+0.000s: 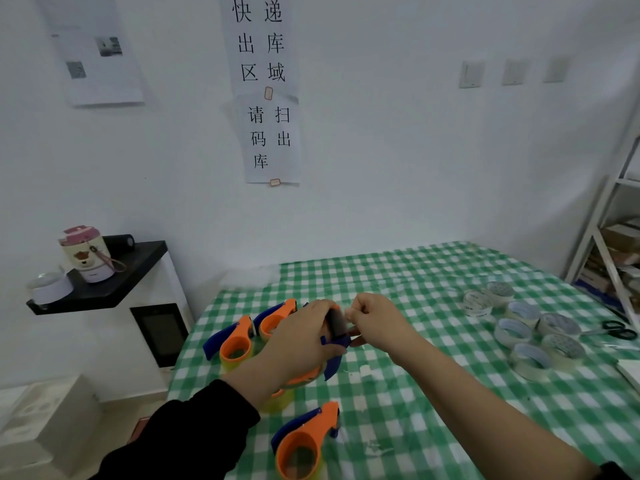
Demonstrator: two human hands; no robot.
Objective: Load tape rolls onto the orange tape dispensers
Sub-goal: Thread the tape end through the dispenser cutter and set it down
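My left hand (300,341) grips an orange and blue tape dispenser (330,362) above the green checked table (433,393). At the dispenser's front, my right hand (372,318) pinches something small and pale, probably the tape end. Two more orange dispensers (235,344) lie behind my left hand. Another dispenser (304,441) lies at the near edge. Several clear tape rolls (530,334) sit at the right of the table.
Black scissors (616,330) lie beyond the rolls at the right edge. A white shelf rack (613,251) stands at the far right. To the left, a black shelf (104,282) carries a pink and white jar (86,252). Paper signs hang on the wall.
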